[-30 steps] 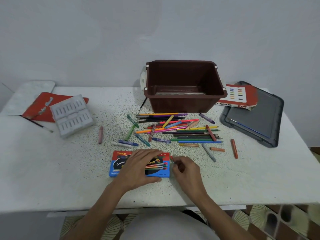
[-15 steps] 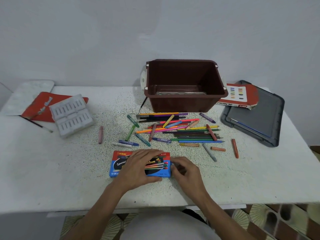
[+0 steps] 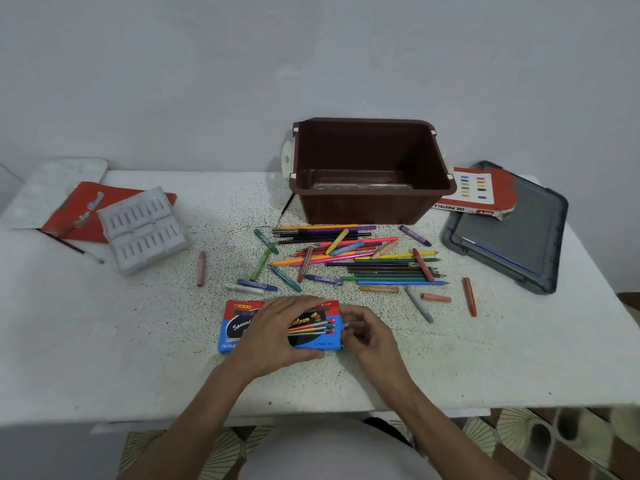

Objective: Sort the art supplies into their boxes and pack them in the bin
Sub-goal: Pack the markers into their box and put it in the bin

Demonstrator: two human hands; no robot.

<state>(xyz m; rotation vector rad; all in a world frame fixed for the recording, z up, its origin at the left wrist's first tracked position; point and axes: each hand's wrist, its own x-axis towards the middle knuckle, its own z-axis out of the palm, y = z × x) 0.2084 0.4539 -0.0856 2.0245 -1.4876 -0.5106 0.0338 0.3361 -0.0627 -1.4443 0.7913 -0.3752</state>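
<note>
A blue pencil box (image 3: 239, 327) lies flat near the table's front edge. My left hand (image 3: 280, 336) lies over its middle and grips it, fingers at the far edge and thumb at the near edge. My right hand (image 3: 370, 336) is at the box's right end, its curled fingers pinching there around something small and grey. Behind the box, coloured pencils and crayons (image 3: 381, 268) lie in a loose pile. The brown bin (image 3: 367, 209) stands behind the pile with a flat clear item on its floor.
A grey lid (image 3: 512, 237) lies at the right with an oil pastels box (image 3: 474, 195) on its corner. At the left are a white plastic insert tray (image 3: 145, 230), a red box (image 3: 76, 209), a paintbrush (image 3: 76, 249) and a white palette (image 3: 52, 185). Stray crayons (image 3: 470, 296) lie right of the pile.
My right hand has moved left, closing against the right end of the blue box. My left hand stays on the box.
</note>
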